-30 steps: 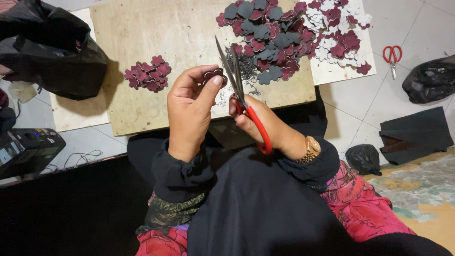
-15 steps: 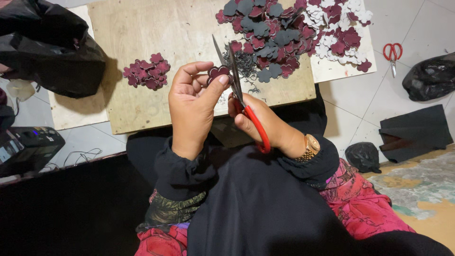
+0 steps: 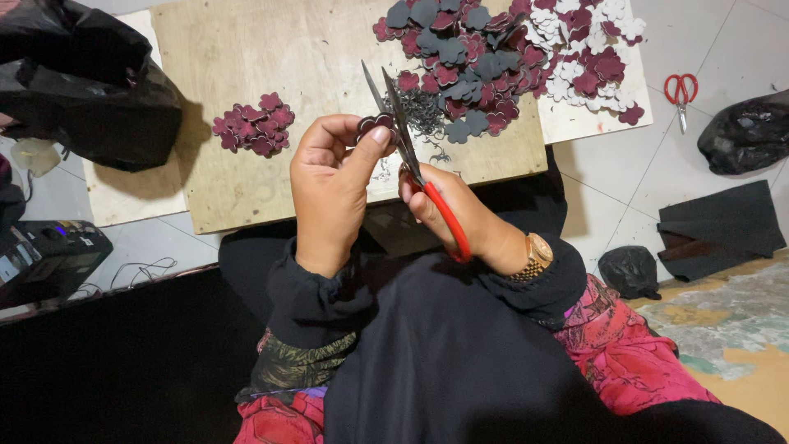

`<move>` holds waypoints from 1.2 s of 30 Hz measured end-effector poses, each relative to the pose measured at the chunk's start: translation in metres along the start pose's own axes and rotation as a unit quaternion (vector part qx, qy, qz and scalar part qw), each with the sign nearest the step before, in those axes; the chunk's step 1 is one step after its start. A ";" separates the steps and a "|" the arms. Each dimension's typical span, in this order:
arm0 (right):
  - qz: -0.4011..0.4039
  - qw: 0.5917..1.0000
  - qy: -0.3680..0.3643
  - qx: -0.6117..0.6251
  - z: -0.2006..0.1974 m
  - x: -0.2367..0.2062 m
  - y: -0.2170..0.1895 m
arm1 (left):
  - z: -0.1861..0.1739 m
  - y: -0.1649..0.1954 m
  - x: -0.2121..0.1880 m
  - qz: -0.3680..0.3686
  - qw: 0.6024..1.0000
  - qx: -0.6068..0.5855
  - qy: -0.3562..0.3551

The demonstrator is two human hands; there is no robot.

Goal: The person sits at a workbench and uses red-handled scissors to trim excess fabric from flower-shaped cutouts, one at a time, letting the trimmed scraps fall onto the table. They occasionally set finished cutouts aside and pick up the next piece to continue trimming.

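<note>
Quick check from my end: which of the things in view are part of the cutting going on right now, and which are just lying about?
In use:
left hand pinching a small maroon flower piece
right hand working the red-handled scissors
wooden board
small maroon pile and big mixed pile

Lying about:
spare red scissors on the floor
black bags
dark folded sheet
black box

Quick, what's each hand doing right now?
Left hand: pinching a maroon flower piece.
Right hand: gripping red scissors, blades open.
</note>
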State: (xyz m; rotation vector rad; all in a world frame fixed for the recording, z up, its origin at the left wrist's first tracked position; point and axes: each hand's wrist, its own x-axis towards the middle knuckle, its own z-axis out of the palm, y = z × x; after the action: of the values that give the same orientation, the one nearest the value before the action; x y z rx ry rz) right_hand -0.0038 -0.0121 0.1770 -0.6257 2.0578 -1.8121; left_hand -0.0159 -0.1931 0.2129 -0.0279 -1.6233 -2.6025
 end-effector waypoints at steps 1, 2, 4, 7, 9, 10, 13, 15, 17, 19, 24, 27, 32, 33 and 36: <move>-0.001 1.000 0.002 0.002 0.000 -0.001 0.000 | 0.000 0.000 0.000 0.003 1.000 -0.006 -0.004; -0.003 1.000 0.005 0.005 0.001 -0.001 0.001 | 0.001 0.000 0.000 0.000 1.000 -0.005 -0.001; -0.006 1.000 0.009 0.010 0.002 -0.002 0.002 | 0.002 0.001 0.000 -0.007 1.000 -0.003 0.004; -0.002 1.000 0.014 0.015 0.002 -0.003 0.003 | 0.002 0.003 -0.002 -0.030 0.997 0.065 0.026; 0.009 1.000 0.014 0.009 0.001 -0.002 0.003 | 0.002 0.004 -0.003 -0.033 0.998 0.054 0.022; 0.009 1.000 0.013 0.015 0.001 -0.002 0.003 | 0.002 0.004 -0.003 -0.033 0.998 0.048 0.020; 0.006 0.999 0.007 0.032 0.001 -0.001 0.002 | 0.001 0.004 0.000 -0.023 1.000 -0.003 0.009; 0.005 0.999 0.001 0.043 0.001 -0.001 0.002 | 0.000 0.002 0.002 -0.011 1.000 -0.020 0.006; 0.006 0.999 0.003 0.041 0.001 -0.001 0.002 | -0.002 -0.001 0.002 0.001 1.000 -0.029 0.003; 0.006 0.999 0.003 0.040 0.001 -0.002 0.003 | -0.004 -0.003 0.002 0.017 0.999 -0.031 -0.001; 0.000 0.999 -0.002 0.034 0.002 -0.003 0.005 | -0.006 -0.002 0.000 -0.013 0.999 0.019 0.032; 0.008 0.999 -0.003 0.052 0.002 -0.002 0.005 | -0.004 0.001 0.001 -0.018 0.999 0.025 0.044; 0.014 0.999 -0.008 0.045 0.000 -0.001 0.006 | -0.002 0.005 0.003 -0.003 0.999 0.025 0.046; 0.018 0.999 -0.009 0.043 0.000 -0.001 0.006 | -0.003 0.006 0.003 -0.003 0.999 0.026 0.045; 0.031 0.998 -0.021 0.055 0.000 -0.002 0.009 | -0.006 0.005 0.003 0.004 0.999 0.018 0.047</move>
State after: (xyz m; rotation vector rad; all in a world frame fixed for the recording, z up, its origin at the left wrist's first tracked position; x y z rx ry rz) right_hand -0.0033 -0.0107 0.1676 -0.5595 1.9146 -1.8465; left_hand -0.0184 -0.2009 0.2145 0.0893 -1.6342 -2.5271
